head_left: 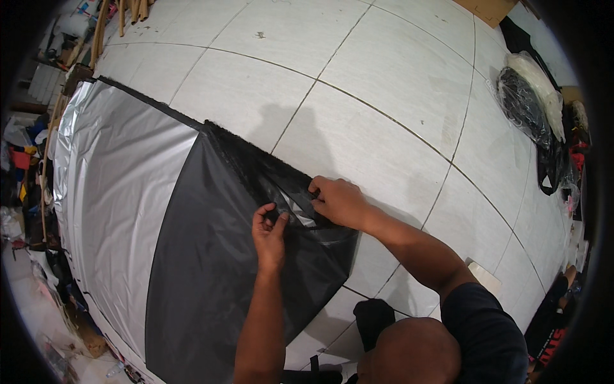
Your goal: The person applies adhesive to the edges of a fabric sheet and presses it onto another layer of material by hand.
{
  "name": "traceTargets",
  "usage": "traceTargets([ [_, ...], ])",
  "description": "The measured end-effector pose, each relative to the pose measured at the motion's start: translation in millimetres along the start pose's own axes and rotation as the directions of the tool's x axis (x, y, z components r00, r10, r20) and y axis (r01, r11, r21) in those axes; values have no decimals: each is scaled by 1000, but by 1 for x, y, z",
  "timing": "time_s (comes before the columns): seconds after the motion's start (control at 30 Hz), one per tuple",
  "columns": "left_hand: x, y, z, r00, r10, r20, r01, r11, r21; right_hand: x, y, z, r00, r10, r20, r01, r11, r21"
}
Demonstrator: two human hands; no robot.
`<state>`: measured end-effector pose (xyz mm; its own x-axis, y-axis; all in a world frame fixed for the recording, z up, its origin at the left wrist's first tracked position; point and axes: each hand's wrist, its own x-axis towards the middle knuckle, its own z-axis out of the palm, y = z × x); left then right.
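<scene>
"In the head view, where's the work?"

"On the tiled floor (396, 83). The dark fabric (204, 256) lies spread there, meeting a silver sheet (128, 160) along a curved line, with both hands toward its right end."

"And the hands?"

"The right grip (340, 202) looks pinched on the dark fabric by its fuzzy edge strip (256, 152). The left grip (269, 238) is curled beside the pale, shiny patch (299, 213) — whether it holds cloth, I can't tell."

"How would you handle it?"

"Anchor the edge with the right, smooth the creases with the left, and work in short lengths; such slick cloth probably slides."

"Anything in the way?"

"A pale block (485, 276) near the right elbow, and a dark shape (374, 320), perhaps a foot, just off the lower corner. The plastic-wrapped bundle (521, 96) and wooden sticks (134, 9) sit well apart."
</scene>
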<state>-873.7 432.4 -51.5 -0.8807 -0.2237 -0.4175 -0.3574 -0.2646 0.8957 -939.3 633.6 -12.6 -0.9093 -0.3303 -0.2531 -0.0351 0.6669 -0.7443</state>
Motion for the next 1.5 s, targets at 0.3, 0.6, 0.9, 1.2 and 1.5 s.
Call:
traceTargets([
  [0.3,-1,4,4,1000,-11,2,11,997,-74,14,-17,10,930,-362,-68,361,932,-28],
  [0.6,4,-5,-6,999,-5,41,8,999,-52,17,-8,14,958,-249,143,258,965,-45],
  [0.9,2,2,-4,999,-46,12,46,999,-2,10,-7,-7,978,-207,-6,190,908,-373],
  [1.2,3,-1,-1,1000,-15,18,16,998,-61,18,-21,19,936,-329,128,347,922,-171],
  [1.5,1,1,0,998,-54,10,54,996,-65,16,-12,8,946,-298,126,319,922,-220],
])
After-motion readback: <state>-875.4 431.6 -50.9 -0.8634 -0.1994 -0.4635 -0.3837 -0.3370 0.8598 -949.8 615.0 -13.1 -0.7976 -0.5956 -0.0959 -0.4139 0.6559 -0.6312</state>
